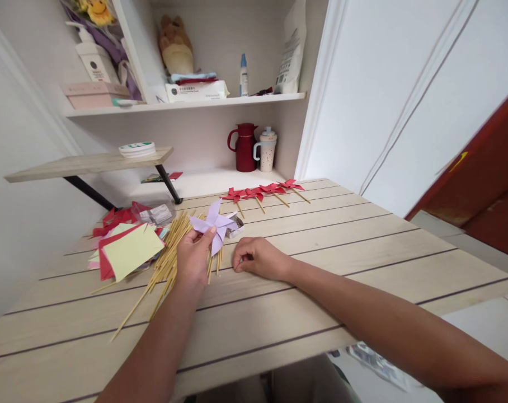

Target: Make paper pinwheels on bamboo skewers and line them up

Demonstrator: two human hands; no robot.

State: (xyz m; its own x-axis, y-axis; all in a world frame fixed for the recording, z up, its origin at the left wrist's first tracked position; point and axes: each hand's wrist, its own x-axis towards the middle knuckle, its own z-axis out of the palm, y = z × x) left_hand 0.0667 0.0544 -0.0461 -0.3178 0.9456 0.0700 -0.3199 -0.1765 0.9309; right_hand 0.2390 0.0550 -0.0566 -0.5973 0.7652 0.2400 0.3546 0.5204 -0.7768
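My left hand (pixel 194 252) is closed on a lavender paper pinwheel (pixel 214 219), with the thumb pressed near its centre. Under and beside that hand lies a loose bundle of thin wooden sticks (pixel 170 249). My right hand (pixel 258 257) rests on the table just right of the pinwheel, its fingers curled to a pinch; whatever they may hold is too small to make out. A small open box (pixel 236 226) with dark contents sits behind the pinwheel, partly covered by it. Several red pinwheels on sticks (pixel 274 189) lie in a row toward the back.
Coloured paper sheets (pixel 132 252) are piled at the left, near a clear plastic container (pixel 155 214). A small raised wooden shelf (pixel 90 163) stands behind them. At the back are a red jug (pixel 246 148) and a lidded cup (pixel 268 151). The slatted tabletop (pixel 254 330) ends in front.
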